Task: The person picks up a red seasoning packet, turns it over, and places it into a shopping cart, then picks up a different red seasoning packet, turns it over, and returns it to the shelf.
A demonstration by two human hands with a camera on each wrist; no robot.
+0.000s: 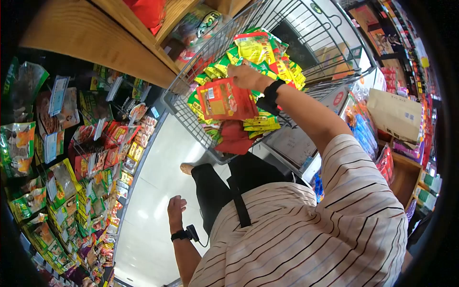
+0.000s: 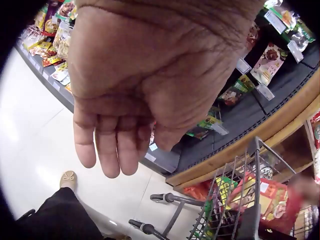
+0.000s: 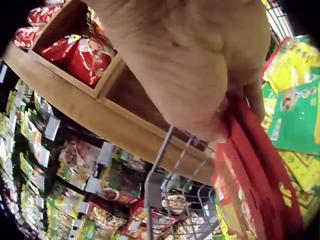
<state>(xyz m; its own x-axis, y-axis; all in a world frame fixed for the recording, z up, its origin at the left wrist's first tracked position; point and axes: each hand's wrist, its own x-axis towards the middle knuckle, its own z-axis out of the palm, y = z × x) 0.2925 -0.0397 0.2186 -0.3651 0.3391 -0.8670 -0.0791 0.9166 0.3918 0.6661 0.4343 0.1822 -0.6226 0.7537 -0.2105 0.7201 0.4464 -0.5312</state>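
Observation:
My right hand [image 1: 249, 79] pinches red food packets [image 1: 227, 100] by their top edge above the shopping cart [image 1: 168, 100]. In the right wrist view a few red packets [image 3: 257, 175] hang together from the fingers [image 3: 254, 100]. Beneath them, the basket is heaped with yellow-and-green packets [image 1: 256, 48], and another red pouch [image 1: 234, 137] lies at the end closest to my body. My left hand [image 1: 176, 210] hangs at my side over the floor. Its fingers are loosely bent with nothing in them, as the left wrist view shows of the palm [image 2: 150, 75].
Hooks of packaged food [image 1: 57, 186] line the dark shelf on the left. A wooden shelf [image 1: 95, 38] with red bags borders the cart's far left. To the right are a cardboard box [image 1: 394, 115] and bagged goods [image 1: 361, 126]. White floor tiles [image 1: 153, 177] run between shelf and cart.

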